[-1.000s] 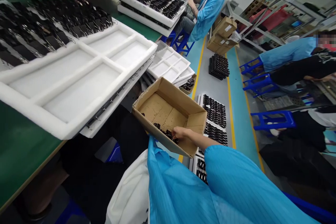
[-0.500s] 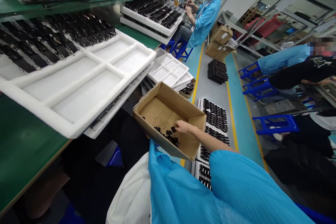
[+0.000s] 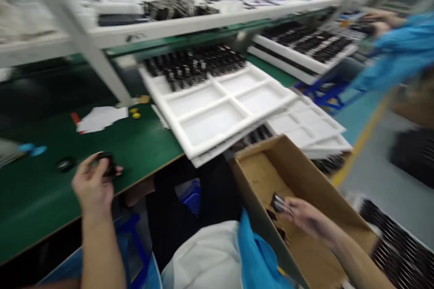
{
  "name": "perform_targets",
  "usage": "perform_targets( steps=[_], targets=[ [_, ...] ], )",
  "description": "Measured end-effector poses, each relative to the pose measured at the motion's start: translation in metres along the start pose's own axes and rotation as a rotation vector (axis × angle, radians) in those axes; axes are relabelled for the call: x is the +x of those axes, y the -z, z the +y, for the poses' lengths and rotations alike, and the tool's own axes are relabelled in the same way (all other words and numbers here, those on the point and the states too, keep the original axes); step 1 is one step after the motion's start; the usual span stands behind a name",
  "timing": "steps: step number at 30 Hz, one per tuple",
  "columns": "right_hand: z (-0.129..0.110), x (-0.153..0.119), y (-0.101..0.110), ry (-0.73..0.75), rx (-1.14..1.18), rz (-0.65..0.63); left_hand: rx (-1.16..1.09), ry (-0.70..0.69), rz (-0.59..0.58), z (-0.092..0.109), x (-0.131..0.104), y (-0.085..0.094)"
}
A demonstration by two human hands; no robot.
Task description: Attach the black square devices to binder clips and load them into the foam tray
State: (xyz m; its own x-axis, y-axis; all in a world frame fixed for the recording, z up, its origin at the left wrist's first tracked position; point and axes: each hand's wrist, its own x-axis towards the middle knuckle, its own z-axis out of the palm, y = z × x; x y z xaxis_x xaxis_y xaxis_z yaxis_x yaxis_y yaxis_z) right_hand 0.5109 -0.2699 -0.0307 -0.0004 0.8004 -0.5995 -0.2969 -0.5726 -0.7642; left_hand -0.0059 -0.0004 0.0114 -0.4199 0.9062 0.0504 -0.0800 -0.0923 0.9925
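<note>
My left hand [image 3: 95, 180] is over the front edge of the green table [image 3: 145, 144], its fingers closed round a small black object [image 3: 107, 165] whose details are blurred. Inside the cardboard box [image 3: 325, 189], my right hand [image 3: 305, 216] pinches a black binder clip [image 3: 278, 202] by its wire handles. A few more black clips [image 3: 281, 232] lie in the box below it. Beyond the box, a white foam tray [image 3: 233, 99] holds rows of black clips [image 3: 193, 65] at its back; its front compartments are bare.
A black ring-shaped item [image 3: 65, 164], white papers [image 3: 101, 118] and yellow pieces [image 3: 134, 113] lie on the table. More white trays [image 3: 312, 122] are stacked behind the box. A person in blue [image 3: 403, 49] works at back right. A slanted white post [image 3: 91, 58] rises at left.
The view has swung left. My left hand has come into view holding a black object. My right hand now shows a clip lifted off the box bottom.
</note>
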Motion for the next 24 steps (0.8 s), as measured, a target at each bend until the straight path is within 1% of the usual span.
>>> perform_targets(
  steps=[1,2,4,5,7,8,10,12,13,15,16,18,21,24],
  targets=[
    [-0.001,0.005,-0.021,-0.054,0.023,-0.107,-0.043,0.041,0.018,-0.002,0.0,0.006],
    [-0.001,0.011,-0.045,-0.102,0.018,-0.22,-0.069,0.059,0.008,-0.004,0.0,0.008],
    [-0.003,0.026,-0.103,-0.174,-0.01,-0.433,-0.086,0.063,-0.022,-0.008,0.0,0.008],
    [-0.005,0.037,-0.134,-0.169,-0.035,-0.53,-0.078,0.063,-0.041,-0.009,0.0,0.007],
    [-0.013,0.062,-0.194,-0.078,-0.049,-0.658,-0.055,0.069,-0.07,-0.01,-0.001,0.007],
    [-0.019,0.077,-0.222,-0.014,-0.032,-0.682,-0.049,0.076,-0.082,-0.01,-0.002,0.008],
    [-0.036,0.109,-0.272,0.096,0.033,-0.683,-0.052,0.098,-0.109,-0.008,-0.004,0.012],
    [-0.054,0.14,-0.313,0.164,0.091,-0.66,-0.071,0.122,-0.141,-0.006,-0.005,0.016],
    [-0.063,0.155,-0.33,0.189,0.101,-0.652,-0.08,0.129,-0.153,-0.005,-0.006,0.018],
    [-0.076,0.181,-0.358,0.228,0.08,-0.626,-0.094,0.134,-0.16,-0.003,-0.008,0.021],
    [-0.08,0.192,-0.368,0.246,0.045,-0.607,-0.096,0.135,-0.157,-0.002,-0.009,0.023],
    [-0.085,0.209,-0.381,0.278,-0.046,-0.576,-0.098,0.144,-0.155,-0.001,-0.011,0.027],
    [-0.084,0.225,-0.385,0.363,-0.148,-0.549,-0.129,0.147,-0.175,-0.001,-0.013,0.034],
    [-0.08,0.23,-0.378,0.485,-0.223,-0.545,-0.138,0.145,-0.221,-0.004,-0.014,0.042]
  ],
)
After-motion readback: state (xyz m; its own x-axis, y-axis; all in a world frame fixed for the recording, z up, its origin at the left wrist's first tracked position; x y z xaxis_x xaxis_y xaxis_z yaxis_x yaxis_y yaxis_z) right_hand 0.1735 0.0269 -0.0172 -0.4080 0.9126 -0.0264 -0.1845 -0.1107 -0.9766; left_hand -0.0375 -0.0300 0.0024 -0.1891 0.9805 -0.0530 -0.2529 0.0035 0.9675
